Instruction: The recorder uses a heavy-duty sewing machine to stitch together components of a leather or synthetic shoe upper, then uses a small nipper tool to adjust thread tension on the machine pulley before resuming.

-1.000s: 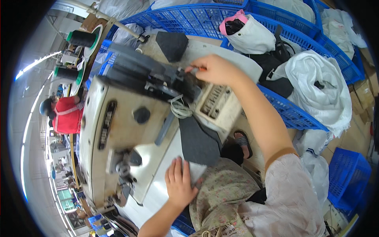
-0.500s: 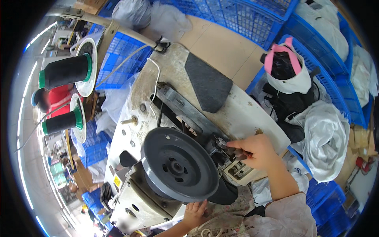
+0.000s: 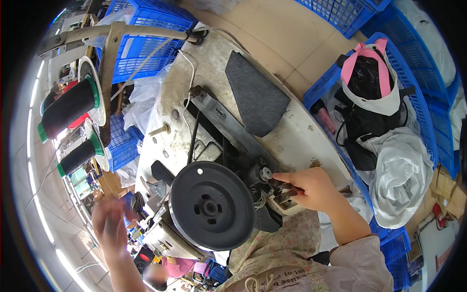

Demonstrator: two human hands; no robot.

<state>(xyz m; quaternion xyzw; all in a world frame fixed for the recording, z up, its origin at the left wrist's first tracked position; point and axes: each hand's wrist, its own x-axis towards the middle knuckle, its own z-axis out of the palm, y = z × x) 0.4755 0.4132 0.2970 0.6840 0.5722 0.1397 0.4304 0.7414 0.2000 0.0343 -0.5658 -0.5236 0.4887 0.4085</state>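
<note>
My right hand (image 3: 311, 187) is closed around a small dark tool with red parts (image 3: 291, 190), its kind mostly hidden by the fingers. Its index fingertip touches or nearly touches the small round metal bobbin winder (image 3: 265, 173) of a sewing machine. Left of that hand stands the machine's big dark grey handwheel (image 3: 221, 194). My left hand (image 3: 112, 219) is raised at the left, smeared by motion, below two black thread cones; whether it holds anything does not show. The larger cone (image 3: 70, 109) and the smaller cone (image 3: 78, 158) sit on green cores.
The worn white machine table (image 3: 311, 146) carries a dark grey pad (image 3: 253, 95). A blue crate (image 3: 413, 112) at the right holds a white-and-pink bag (image 3: 367, 78) and a white sack (image 3: 401, 180). A thread stand bar (image 3: 141, 32) crosses the upper left.
My left hand has left its place below the handwheel and risen to the left, toward the thread cones. My right hand stays by the bobbin winder. The view has shifted.
</note>
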